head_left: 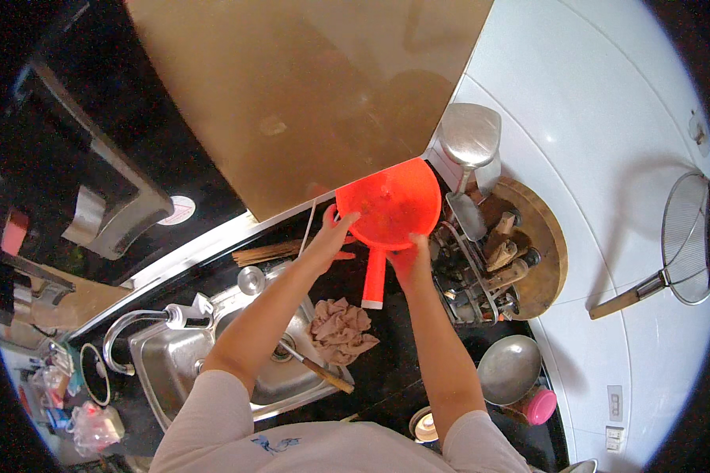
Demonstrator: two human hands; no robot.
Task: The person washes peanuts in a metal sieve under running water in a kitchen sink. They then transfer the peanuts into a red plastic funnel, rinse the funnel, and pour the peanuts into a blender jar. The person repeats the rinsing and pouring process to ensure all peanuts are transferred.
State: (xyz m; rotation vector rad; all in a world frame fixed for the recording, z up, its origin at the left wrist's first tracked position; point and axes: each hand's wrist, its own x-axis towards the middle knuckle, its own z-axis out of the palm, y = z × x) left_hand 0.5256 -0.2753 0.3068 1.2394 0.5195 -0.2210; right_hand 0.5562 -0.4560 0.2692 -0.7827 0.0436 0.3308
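Observation:
A bright red plastic dipper (398,209) with a round bowl is held up in front of the brown panel by both my hands. Its straight handle hangs downward and ends in a pale tip. My left hand (331,238) grips the left rim, thumb on the bowl's edge. At the bottom right of the bowl, beside the handle, my right hand (407,257) is closed on the rim; some of its fingers are hidden behind the dipper. A crumpled brownish-pink cloth (342,331) lies below, by the sink (154,378).
A wooden-handled utensil (323,370) rests across the sink, near the tap (117,339). On the right stand a utensil rack (469,288), a round wooden board (556,248) and a metal bowl (510,369). A mesh strainer (685,236) hangs on the wall. Chopsticks (267,253) lie behind the sink.

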